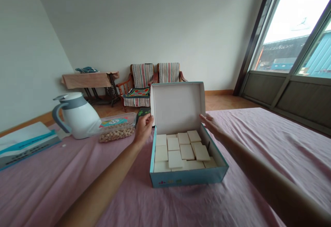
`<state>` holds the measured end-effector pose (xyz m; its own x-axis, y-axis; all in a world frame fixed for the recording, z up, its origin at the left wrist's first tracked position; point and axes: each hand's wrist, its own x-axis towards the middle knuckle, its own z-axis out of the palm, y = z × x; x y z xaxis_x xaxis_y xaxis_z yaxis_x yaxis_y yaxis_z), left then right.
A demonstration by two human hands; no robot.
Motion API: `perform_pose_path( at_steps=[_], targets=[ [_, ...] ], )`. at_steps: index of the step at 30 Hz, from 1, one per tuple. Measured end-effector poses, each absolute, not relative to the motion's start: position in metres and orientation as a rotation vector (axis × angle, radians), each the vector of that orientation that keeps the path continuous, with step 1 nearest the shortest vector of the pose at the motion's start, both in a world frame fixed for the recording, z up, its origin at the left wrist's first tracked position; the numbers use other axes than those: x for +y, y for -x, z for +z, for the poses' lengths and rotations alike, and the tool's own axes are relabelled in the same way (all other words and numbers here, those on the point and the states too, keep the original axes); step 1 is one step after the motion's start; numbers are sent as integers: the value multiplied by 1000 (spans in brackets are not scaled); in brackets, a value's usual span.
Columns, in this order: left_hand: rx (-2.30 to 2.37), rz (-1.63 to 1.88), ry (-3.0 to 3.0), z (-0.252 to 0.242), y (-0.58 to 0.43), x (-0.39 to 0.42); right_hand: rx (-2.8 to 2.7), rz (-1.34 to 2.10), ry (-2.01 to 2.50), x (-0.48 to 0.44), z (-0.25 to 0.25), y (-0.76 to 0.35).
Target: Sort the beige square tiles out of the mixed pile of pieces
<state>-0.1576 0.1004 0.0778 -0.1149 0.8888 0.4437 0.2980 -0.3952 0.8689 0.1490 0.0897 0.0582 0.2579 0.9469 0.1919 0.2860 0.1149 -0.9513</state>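
A light blue cardboard box (188, 178) lies on the pink cloth in front of me, its white lid (177, 107) standing upright at the back. Inside lie several pale square tiles (181, 150), loosely stacked. My left hand (143, 127) grips the lid's left edge with thumb and fingers closed on it. My right hand (211, 123) rests against the lid's right edge, fingers stretched along it.
A white and grey jug (77, 116) and a clear tub of nuts (117, 127) stand to the left on the pink cloth (271, 144). A blue and white flat box (23, 144) lies far left. Chairs (144, 82) and a small table (90, 80) stand by the far wall; a window (297, 40) is at the right.
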Motion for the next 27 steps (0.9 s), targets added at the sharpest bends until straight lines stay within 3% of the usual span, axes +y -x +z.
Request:
perform_pose_path(
  at_steps=[8,21,27],
  targets=[
    [1225,1350,-1546,39,154,104,-1301,671,1495,105,39,-145],
    [1177,1247,-1339,32,150,94,-1302,614,1707,104,41,-145],
    [1180,1238,-1330,34,152,93,-1548,213,1588,81,49,-153]
  ],
)
